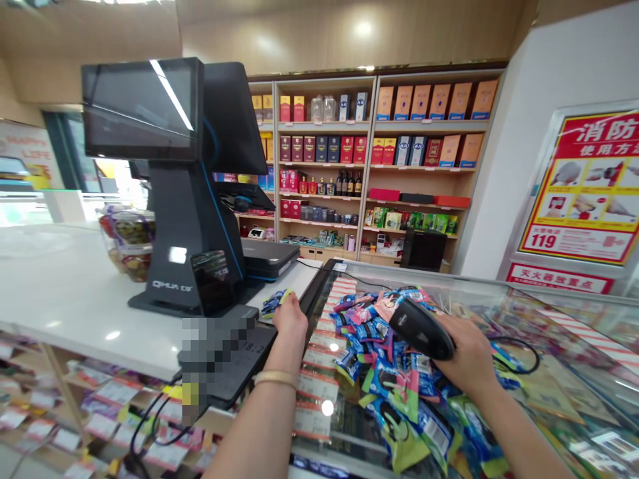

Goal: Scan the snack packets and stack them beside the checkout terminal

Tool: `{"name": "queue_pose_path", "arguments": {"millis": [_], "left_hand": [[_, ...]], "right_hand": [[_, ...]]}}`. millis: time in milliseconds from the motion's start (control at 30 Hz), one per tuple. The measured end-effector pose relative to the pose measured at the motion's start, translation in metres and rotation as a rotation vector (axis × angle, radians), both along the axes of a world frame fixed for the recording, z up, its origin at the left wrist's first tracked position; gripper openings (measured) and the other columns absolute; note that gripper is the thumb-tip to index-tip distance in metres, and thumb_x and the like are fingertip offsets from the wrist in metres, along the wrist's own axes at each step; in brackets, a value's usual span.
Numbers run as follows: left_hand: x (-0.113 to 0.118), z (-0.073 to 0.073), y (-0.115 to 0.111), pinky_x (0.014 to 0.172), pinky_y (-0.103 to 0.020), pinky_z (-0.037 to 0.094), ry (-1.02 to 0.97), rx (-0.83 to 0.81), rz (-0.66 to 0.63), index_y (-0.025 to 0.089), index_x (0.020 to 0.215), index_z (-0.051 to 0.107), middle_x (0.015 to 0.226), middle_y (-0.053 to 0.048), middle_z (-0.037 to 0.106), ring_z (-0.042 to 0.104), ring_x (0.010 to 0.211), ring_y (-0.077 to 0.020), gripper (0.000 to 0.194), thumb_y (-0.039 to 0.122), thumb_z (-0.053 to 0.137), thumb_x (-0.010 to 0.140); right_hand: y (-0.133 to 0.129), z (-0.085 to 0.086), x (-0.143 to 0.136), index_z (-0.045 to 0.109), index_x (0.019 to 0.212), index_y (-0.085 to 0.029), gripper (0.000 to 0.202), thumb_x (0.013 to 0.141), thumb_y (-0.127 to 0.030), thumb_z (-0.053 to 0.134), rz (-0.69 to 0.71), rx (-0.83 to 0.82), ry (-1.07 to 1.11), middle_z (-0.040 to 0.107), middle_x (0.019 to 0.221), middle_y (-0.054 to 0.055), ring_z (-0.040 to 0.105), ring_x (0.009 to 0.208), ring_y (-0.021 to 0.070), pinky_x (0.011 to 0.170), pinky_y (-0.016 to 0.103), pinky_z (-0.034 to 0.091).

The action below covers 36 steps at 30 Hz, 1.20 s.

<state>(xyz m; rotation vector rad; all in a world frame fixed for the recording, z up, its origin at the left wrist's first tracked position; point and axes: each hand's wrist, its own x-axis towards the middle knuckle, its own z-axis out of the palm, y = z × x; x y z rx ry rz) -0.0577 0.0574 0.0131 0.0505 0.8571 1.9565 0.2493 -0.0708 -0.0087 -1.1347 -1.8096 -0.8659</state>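
Right hand (466,349), fingers wrapped around black scanner (422,329), packet heap (387,379) partly hidden behind on glass counter (344,419), left hand (290,320) pinching blue packet (272,304) by right edge of white counter (84,279)

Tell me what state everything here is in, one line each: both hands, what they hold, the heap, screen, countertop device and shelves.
Left hand: closed on blue packets.
Right hand: wrapped around the scanner.
Scanner: held over the packet heap.
Packet heap: loosely piled on the glass counter.
Large screen: dark, reflecting light.
Countertop device: digits showing, partly obscured.
Wall shelves: stocked.
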Motion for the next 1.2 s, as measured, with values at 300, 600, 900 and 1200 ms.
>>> {"name": "queue_pose_path", "arguments": {"millis": [300, 600, 900, 1200], "left_hand": [[0.019, 0.002, -0.016, 0.050, -0.018, 0.047, 0.172, 0.100, -0.289, 0.014, 0.083, 0.061, 0.072, -0.003, 0.065, 0.060, 0.054, -0.0090, 0.007, 0.018, 0.060, 0.078], [0.078, -0.014, -0.066, 0.088, -0.037, 0.045, 1.620, 0.699, -0.454, 0.022, 0.096, 0.070, 0.091, -0.005, 0.071, 0.063, 0.093, -0.0227, 0.026, 0.027, 0.069, 0.070], [0.092, -0.022, -0.075, 0.081, -0.036, 0.041, 1.909, 0.582, -0.436, 0.020, 0.067, 0.065, 0.076, -0.004, 0.066, 0.060, 0.081, -0.0219, 0.007, 0.024, 0.063, 0.073], [0.087, -0.018, -0.059, 0.047, -0.022, 0.036, 0.946, 0.459, -0.659, 0.019, 0.059, 0.050, 0.047, 0.006, 0.049, 0.047, 0.044, -0.0100, 0.032, 0.045, 0.063, 0.072]], "right_hand": [[-0.002, 0.006, -0.002, 0.063, 0.096, -0.019, 0.024, 0.075, -0.028, 0.054, 0.009, 0.039, -0.010, 0.071, 0.088, 0.008, 0.065, 0.081, 0.0235, 0.072, 0.035, 0.048], [-0.003, 0.010, -0.001, 0.061, 0.091, -0.019, 0.019, 0.076, -0.024, 0.051, -0.033, 0.083, 0.077, 0.067, 0.079, 0.006, 0.062, 0.074, 0.0220, 0.066, 0.033, 0.043], [-0.001, 0.008, -0.003, 0.062, 0.090, -0.019, 0.019, 0.075, -0.026, 0.053, -0.033, 0.050, 0.073, 0.068, 0.080, 0.007, 0.062, 0.075, 0.0223, 0.066, 0.033, 0.044], [0.000, 0.005, 0.002, 0.063, 0.091, -0.019, 0.021, 0.075, -0.029, 0.054, -0.036, 0.072, 0.107, 0.069, 0.081, 0.008, 0.063, 0.076, 0.0233, 0.066, 0.034, 0.046]]}}
